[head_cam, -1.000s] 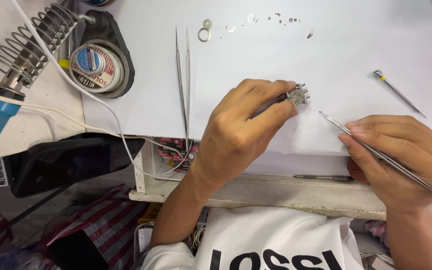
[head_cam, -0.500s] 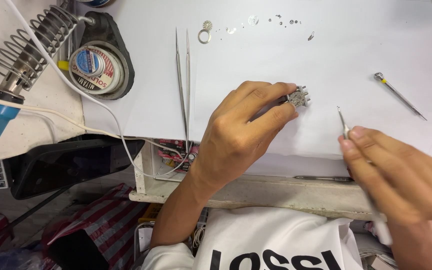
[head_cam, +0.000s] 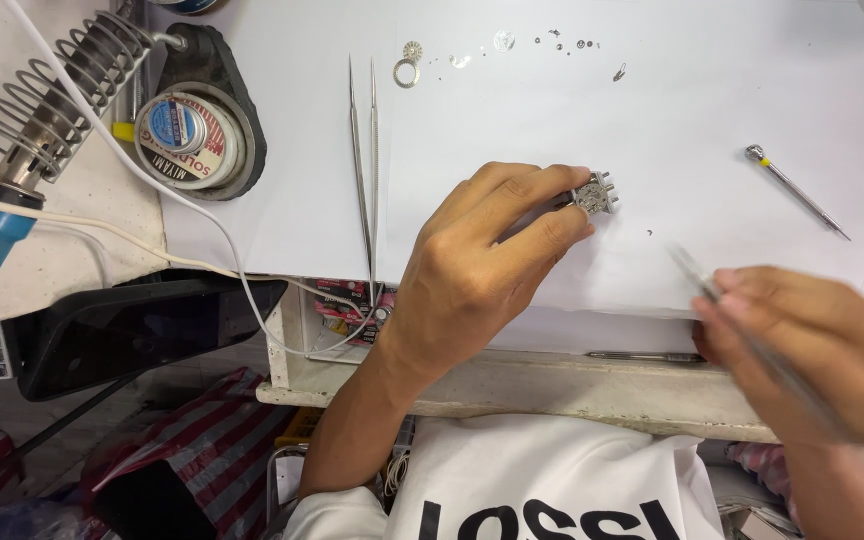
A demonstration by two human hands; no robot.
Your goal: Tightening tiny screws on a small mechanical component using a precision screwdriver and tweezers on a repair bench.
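1. Two hands were at work over the white sheet on the bench (head_cam: 252, 215); the left hand (head_cam: 472, 265) pinched a small metal watch movement (head_cam: 594, 193) between thumb and fingertips, fingers narrow and closed on it, just in from the sheet's near edge.
2. Since a moment before, the right hand (head_cam: 812, 350) had dropped back toward the near right edge of the bench, and its thin metal tool (head_cam: 712, 295) had tilted, tip now aimed up-left toward the movement but apart from it. The fingers were wrapped around the tool, blurred by motion.
3. The movement itself had stayed put, so the hold looked steady while the tool was being repositioned.
4. The movement was roughly round, with no clear long axis; its small pins pointed toward the far right corner.
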